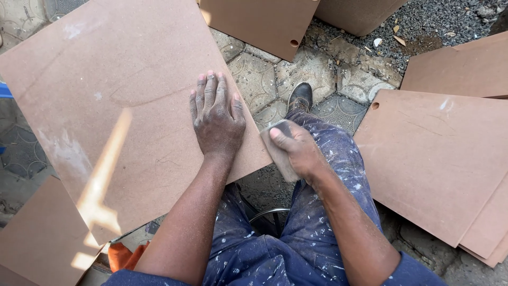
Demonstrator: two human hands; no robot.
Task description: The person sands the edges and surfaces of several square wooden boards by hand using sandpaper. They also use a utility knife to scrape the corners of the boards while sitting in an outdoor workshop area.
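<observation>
The person is wearing dark blue work trousers (317, 212) that are showing white paint spatter all over both legs. Blue sleeves (407, 273) are sitting pushed up above the elbows, leaving the forearms bare. A worn black shoe (300, 97) is covering one foot. Pale dust is coating the left hand (217, 119) and the right hand (299, 151).

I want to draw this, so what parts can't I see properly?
Head view only:
- Sanding pad: mostly hidden by the right hand.
- Big brown board: its left corner is cut off by the picture's edge.
- Board under the left hand: covered by the palm.
- Shoe: only its toe shows.
</observation>
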